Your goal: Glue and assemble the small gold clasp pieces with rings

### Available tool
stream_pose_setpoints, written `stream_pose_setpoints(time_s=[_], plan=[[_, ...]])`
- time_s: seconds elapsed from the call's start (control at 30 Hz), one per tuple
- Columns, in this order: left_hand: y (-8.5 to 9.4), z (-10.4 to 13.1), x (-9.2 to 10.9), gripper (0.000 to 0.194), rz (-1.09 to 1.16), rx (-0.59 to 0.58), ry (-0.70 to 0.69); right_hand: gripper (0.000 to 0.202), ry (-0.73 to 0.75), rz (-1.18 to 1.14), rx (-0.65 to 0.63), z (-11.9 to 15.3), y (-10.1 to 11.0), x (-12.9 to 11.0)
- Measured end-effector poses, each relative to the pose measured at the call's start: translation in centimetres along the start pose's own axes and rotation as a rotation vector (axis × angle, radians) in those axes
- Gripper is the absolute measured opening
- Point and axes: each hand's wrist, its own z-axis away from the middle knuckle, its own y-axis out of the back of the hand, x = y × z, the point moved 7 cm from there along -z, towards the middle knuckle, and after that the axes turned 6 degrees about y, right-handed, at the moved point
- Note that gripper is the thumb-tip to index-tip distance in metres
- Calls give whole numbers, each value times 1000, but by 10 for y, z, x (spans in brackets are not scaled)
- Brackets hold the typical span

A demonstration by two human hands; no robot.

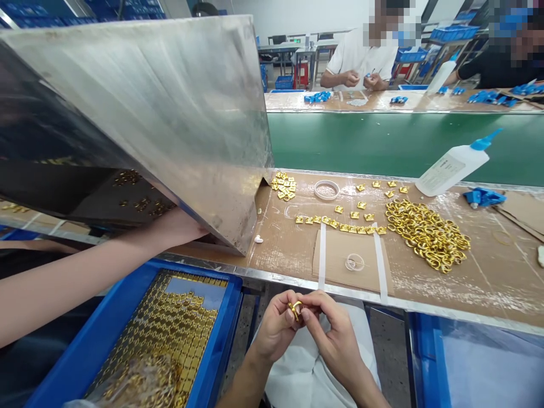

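Observation:
Below the table's front edge, my left hand (278, 324) pinches a small gold ring-like piece (296, 309). The fingertips of my right hand (329, 326) close on the same piece from the other side. Behind my hands, a cardboard pad (348, 277) with two white tape strips carries a small clear ring (354, 262). A row of gold pieces (351, 228) runs along the pad's back edge. To its right lies a big heap of gold rings (427, 232). A smaller group of gold pieces (284, 186) is at the back left.
A large metal box (204, 113) stands at the left, with another person's arm (106, 263) reaching under it. A blue tray (232, 294) holds rows of gold pieces. A white bottle (450, 169) leans at the back right. A person (361, 59) sits across the green belt (340, 133).

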Motion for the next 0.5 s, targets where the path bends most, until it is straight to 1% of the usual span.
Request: stream_pose_setpoints(time_s=[0.07, 0.13, 0.27, 0.4, 0.5], plan=[[1, 0, 1, 57, -12, 9, -27, 12, -22, -12, 9, 1, 2, 3], [1, 2, 4, 53, -43, 14, -84, 17, -52, -40, 29, 1, 7, 7], [2, 5, 12, 47, -174, 38, -207, 23, -108, -75, 36, 1, 14, 12], [2, 6, 13, 46, -281, 49, -263, 26, -148, -116, 5, 4, 10, 13], [0, 4, 13, 48, -323, 21, -301, 29, -191, -136, 26, 9, 6, 16]])
